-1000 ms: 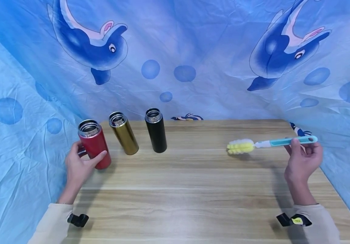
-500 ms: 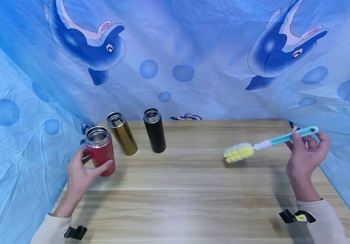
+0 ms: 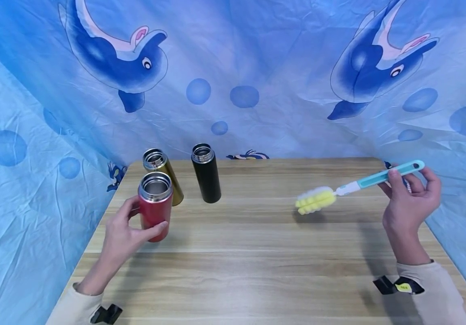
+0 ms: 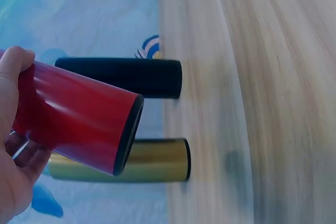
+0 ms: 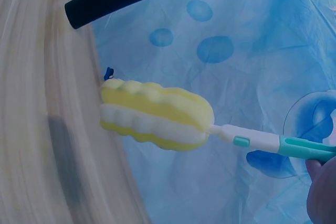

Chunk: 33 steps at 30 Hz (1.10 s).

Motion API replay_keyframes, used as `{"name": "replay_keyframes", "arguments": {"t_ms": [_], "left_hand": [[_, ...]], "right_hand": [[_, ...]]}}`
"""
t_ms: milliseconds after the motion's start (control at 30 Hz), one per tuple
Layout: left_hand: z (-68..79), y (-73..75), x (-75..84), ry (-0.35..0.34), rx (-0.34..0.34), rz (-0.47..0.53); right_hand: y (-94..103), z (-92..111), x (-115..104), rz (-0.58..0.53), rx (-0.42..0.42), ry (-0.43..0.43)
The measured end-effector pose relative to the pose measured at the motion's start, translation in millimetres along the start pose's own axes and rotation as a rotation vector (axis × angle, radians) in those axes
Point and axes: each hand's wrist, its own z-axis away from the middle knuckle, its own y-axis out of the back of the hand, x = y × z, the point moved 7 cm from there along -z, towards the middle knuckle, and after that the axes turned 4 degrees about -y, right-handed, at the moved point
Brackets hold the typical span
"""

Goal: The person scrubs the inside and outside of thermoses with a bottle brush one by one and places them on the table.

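My left hand (image 3: 125,234) grips a red, lidless thermos bottle (image 3: 154,215) around its side, with the steel mouth facing up. In the left wrist view the red bottle (image 4: 79,116) is tilted, its dark base raised off the table. On the right, my right hand (image 3: 411,207) pinches the teal handle of a bottle brush (image 3: 387,177) between thumb and fingers. The brush's yellow and white sponge head (image 5: 157,114) points left above the table. Behind the red bottle stands a gold bottle (image 3: 174,187), partly covered by it; a black bottle (image 3: 207,176) stands to its right, also lidless.
The wooden table (image 3: 257,271) runs to a blue dolphin-printed cloth (image 3: 281,58) at the back. More of the cloth hangs along both sides, close beyond my right hand.
My left hand has carried the red bottle right and toward me, so it now overlaps the gold one. The brush has tilted, handle end up and sponge head slightly lower.
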Motion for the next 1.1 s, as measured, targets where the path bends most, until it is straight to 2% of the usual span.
{"name": "replay_keyframes", "arguments": {"t_ms": [333,600,967,1100], "left_hand": [[-4.1,-24.0,12.2,-0.044,-0.123,-0.010],[-11.4,-35.2,20.1,-0.140,-0.111,-0.016],[-21.6,-57.1,28.9,-0.112,-0.134,0.020],[-23.3,-64.0,34.0,-0.127,-0.152,0.026]], "right_hand": [[-15.8,3.4,-5.1,-0.058,-0.057,-0.017],[-27.6,7.2,-7.7,-0.069,-0.085,-0.005],[-48.0,11.9,-10.3,-0.145,-0.113,-0.018],[-56.6,14.4,-11.6,-0.162,-0.133,-0.023]]}}
